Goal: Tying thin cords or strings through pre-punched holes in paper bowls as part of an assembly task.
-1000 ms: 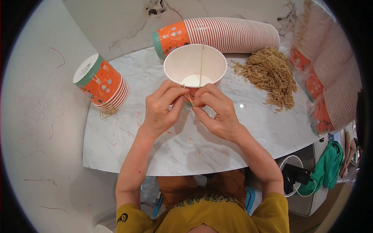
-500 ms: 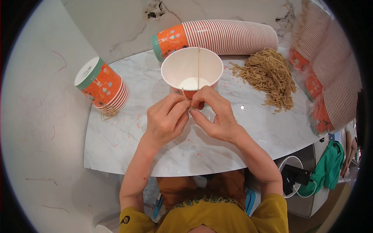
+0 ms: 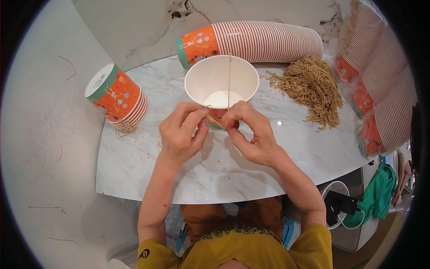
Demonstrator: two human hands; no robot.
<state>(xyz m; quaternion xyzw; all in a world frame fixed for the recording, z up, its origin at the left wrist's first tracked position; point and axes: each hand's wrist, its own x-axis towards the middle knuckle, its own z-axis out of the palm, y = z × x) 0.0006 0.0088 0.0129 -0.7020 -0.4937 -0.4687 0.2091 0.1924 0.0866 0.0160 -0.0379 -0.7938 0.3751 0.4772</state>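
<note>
A white-lined paper bucket (image 3: pixel 206 80), orange outside, stands upright before me. A thin tan string (image 3: pixel 230 78) runs straight across its mouth from the far rim to the near rim. Both hands are at the near side of the bucket, just below the rim. My left hand (image 3: pixel 181 134) pinches string with thumb and forefinger at the left. My right hand (image 3: pixel 253 134) is closed in a pinch on string too, its fingers close to the bucket's wall. A short stretch of string slants between the two hands. Any knot is too small to make out.
A tangled heap of tan strings (image 3: pixel 318 89) lies at the right. A long nested stack of buckets (image 3: pixel 268 42) lies along the back. Upside-down buckets (image 3: pixel 118 96) stand at the left. Plastic-wrapped stacks (image 3: pixel 380 80) line the right edge. Small red bits dot the marble table (image 3: pixel 215 184).
My hands, close together before, have drawn apart, the left one moving left. String now shows stretched between them. The bucket stays nearly in place.
</note>
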